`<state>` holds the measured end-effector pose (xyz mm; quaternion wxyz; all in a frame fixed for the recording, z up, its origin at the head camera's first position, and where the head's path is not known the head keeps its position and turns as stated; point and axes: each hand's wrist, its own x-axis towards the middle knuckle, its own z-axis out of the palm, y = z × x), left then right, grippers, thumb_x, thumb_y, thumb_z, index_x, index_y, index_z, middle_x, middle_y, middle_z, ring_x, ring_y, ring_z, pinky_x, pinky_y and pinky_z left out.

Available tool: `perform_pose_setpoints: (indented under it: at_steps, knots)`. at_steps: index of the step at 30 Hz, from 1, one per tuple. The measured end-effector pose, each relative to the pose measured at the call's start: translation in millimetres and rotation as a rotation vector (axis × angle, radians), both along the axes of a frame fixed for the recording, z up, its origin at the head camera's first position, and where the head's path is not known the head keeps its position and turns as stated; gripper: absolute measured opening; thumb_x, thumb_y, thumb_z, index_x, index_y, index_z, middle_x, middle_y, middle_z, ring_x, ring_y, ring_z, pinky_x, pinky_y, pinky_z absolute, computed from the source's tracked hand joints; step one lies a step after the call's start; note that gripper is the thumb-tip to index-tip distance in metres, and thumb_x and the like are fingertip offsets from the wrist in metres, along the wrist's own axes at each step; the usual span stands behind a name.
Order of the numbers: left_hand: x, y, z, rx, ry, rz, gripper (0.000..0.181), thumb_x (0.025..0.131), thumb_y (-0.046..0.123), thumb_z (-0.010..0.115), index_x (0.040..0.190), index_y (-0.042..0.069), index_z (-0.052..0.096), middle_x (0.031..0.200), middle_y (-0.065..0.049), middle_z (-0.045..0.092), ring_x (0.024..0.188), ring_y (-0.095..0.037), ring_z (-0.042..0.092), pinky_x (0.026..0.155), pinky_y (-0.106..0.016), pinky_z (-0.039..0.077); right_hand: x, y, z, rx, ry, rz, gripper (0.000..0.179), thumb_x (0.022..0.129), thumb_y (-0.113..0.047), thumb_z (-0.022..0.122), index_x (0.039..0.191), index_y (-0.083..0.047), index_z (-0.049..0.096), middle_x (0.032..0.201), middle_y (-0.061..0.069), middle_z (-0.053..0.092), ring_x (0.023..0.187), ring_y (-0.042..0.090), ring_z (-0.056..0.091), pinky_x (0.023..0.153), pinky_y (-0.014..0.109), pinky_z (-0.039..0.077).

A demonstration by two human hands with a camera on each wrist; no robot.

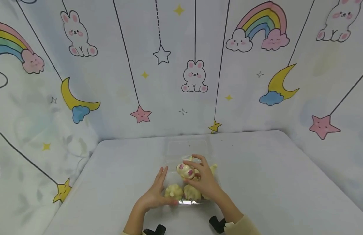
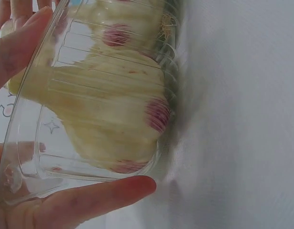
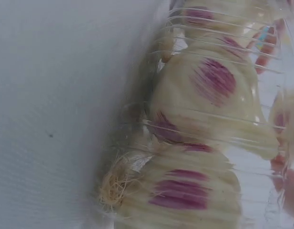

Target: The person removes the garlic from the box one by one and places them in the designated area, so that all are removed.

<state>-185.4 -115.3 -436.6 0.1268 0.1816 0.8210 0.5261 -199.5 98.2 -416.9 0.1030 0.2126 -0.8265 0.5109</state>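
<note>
Several pale garlic bulbs with purple patches lie in a clear plastic box point(image 1: 196, 202), two of them, a left bulb point(image 1: 173, 192) and a middle bulb point(image 1: 192, 193), along its front. My right hand point(image 1: 207, 182) holds another garlic bulb point(image 1: 185, 171) above the box, between thumb and fingers. At the box's left front corner is my left hand point(image 1: 153, 195), its fingers straight along the left side and its thumb against the front wall. Through the wall, the left wrist view shows a bulb point(image 2: 108, 109) with its stem; the right wrist view shows a bulb point(image 3: 213, 95) and dry roots.
The box's clear lid point(image 1: 187, 148) lies folded back behind it on the white table point(image 1: 119, 166). A curtain point(image 1: 169, 88) printed with rabbits, stars and rainbows hangs around the table's back and sides. Black mounts point(image 1: 217, 224) sit at both wrists.
</note>
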Motion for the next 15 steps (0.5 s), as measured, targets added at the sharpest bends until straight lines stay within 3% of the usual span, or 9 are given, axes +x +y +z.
perform_pose_setpoints:
  at_steps: [6, 15]
  knots:
    - [1.0, 1.6, 0.9, -0.005, 0.005, -0.005, 0.119, 0.064, 0.017, 0.083, 0.148, 0.011, -0.001, 0.148, -0.025, -0.014, 0.118, -0.059, 0.03, 0.094, -0.056, 0.035, 10.4, 7.1, 8.5, -0.017, -0.028, -0.045, 0.054, 0.07, -0.004, 0.077, 0.12, -0.017, 0.061, 0.14, 0.009, 0.029, 0.102, 0.024, 0.043, 0.077, 0.045, 0.051]
    - [-2.3, 0.8, -2.4, -0.026, 0.008, 0.014, 0.117, 0.064, 0.018, 0.083, 0.148, 0.011, 0.001, 0.149, -0.023, -0.011, 0.117, -0.056, 0.034, 0.095, -0.054, 0.035, 4.4, 21.1, 4.3, -0.042, 0.035, -0.045, 0.054, 0.069, 0.001, 0.077, 0.117, -0.018, 0.062, 0.141, 0.009, 0.026, 0.098, 0.023, 0.042, 0.079, 0.044, 0.051]
